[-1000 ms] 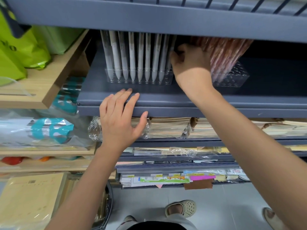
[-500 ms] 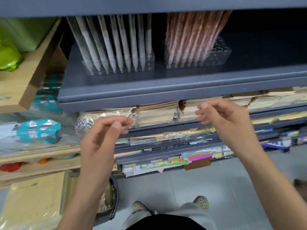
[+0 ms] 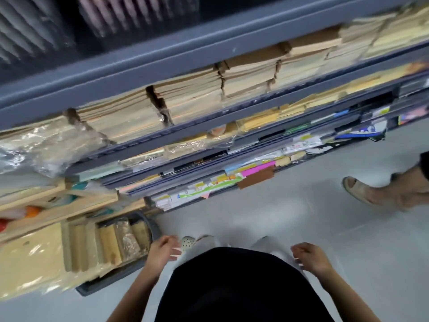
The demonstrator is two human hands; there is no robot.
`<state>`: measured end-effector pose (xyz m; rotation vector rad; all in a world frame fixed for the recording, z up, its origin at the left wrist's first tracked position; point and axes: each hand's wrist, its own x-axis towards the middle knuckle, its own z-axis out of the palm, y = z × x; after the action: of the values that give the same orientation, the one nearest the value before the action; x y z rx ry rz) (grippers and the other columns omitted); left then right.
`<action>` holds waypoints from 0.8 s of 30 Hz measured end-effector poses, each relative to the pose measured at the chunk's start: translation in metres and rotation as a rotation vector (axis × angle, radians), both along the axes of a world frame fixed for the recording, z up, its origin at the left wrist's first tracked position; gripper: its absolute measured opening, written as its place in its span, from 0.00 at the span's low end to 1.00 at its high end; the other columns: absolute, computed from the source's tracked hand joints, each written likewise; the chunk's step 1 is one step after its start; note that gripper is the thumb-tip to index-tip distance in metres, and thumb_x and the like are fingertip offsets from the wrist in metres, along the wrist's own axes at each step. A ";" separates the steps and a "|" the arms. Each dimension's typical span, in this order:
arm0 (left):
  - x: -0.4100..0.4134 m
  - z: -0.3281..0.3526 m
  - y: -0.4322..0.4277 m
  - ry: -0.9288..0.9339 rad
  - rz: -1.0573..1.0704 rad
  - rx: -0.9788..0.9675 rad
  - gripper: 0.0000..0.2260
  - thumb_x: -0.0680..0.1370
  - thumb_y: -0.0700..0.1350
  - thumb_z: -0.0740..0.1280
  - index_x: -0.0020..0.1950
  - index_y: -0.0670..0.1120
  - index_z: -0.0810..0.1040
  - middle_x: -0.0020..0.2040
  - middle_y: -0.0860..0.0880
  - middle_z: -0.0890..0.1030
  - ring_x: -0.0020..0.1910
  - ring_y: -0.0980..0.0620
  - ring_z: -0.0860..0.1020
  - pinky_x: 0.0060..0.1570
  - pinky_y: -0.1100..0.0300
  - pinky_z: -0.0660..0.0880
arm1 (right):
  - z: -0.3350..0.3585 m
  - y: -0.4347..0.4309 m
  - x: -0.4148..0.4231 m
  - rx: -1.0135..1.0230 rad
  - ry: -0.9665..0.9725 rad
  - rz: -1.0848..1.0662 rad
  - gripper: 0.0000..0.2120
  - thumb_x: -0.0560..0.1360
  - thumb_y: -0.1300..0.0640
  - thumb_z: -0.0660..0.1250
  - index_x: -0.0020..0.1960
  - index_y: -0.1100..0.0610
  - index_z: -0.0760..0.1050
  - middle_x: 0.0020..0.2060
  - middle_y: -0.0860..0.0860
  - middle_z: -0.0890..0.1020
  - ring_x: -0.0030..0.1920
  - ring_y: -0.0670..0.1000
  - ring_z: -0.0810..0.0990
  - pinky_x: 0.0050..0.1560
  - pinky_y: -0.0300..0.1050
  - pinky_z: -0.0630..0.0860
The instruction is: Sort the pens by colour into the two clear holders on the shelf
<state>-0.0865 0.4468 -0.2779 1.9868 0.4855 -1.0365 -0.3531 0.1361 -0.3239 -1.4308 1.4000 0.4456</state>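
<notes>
The view is blurred and tilted downward. At the top left edge, the white pens stand in a row on the grey shelf, and the pink pens stand to their right; their clear holders are barely visible. My left hand and my right hand hang low beside my dark shirt, far below the shelf. Both have loosely curled fingers and hold nothing.
Stacks of brown paper pads fill the shelves below the pens. A grey crate of wrapped packs sits on the floor at left. Another person's sandalled foot stands on the grey floor at right.
Both hands have dropped from in front of the shelves to my sides. The camera has swung down, so the pen holders have slid to the top edge.
</notes>
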 end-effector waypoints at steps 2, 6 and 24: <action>-0.020 -0.002 -0.018 0.019 -0.044 0.028 0.07 0.83 0.36 0.61 0.53 0.35 0.77 0.44 0.37 0.81 0.35 0.43 0.78 0.36 0.56 0.73 | -0.007 -0.022 -0.035 0.024 0.027 -0.035 0.07 0.75 0.60 0.70 0.41 0.61 0.81 0.31 0.56 0.82 0.33 0.58 0.81 0.39 0.53 0.77; -0.054 -0.002 -0.066 -0.012 -0.082 0.032 0.07 0.82 0.33 0.61 0.51 0.34 0.78 0.46 0.34 0.81 0.37 0.43 0.78 0.34 0.59 0.75 | 0.000 -0.078 -0.080 0.031 0.028 -0.125 0.06 0.76 0.60 0.69 0.41 0.59 0.81 0.33 0.55 0.83 0.33 0.54 0.81 0.37 0.47 0.76; -0.019 0.131 -0.402 -0.435 -0.479 -0.414 0.06 0.81 0.48 0.66 0.49 0.52 0.83 0.48 0.49 0.86 0.44 0.48 0.84 0.43 0.59 0.80 | 0.167 -0.347 -0.001 -0.492 -0.473 0.020 0.03 0.75 0.51 0.70 0.47 0.43 0.80 0.40 0.36 0.84 0.41 0.37 0.82 0.47 0.38 0.79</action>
<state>-0.1052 0.0444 -0.1466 1.9020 -0.4289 -0.8503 -0.3544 -0.2111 -0.1565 -1.7970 1.1438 -0.2422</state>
